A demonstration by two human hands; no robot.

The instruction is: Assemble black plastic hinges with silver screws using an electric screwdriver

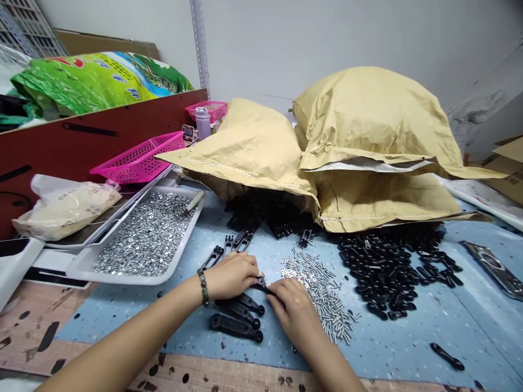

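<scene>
My left hand (pixel 233 276), with a beaded bracelet at its wrist, is closed on one end of a black plastic arm-shaped part (pixel 261 284). Pinching the part's other end is my right hand (pixel 295 309); its fingertips partly hide the part. Several similar black arms (pixel 236 326) lie side by side just below my left hand. Behind it sit more slotted black pieces (pixel 229 246). Close to my right hand is a loose pile of small silver screws (pixel 333 310), with silver nuts (pixel 291 271) at its far left side.
A white tray (pixel 182 239) of small silver hardware stands left. Paper sacks (pixel 253 144) at the back spill black parts. Small black links (pixel 379 272) are heaped right; one link (pixel 447 356) lies apart. A pink basket (pixel 143 160) and a purple bottle (pixel 202 124) stand back left.
</scene>
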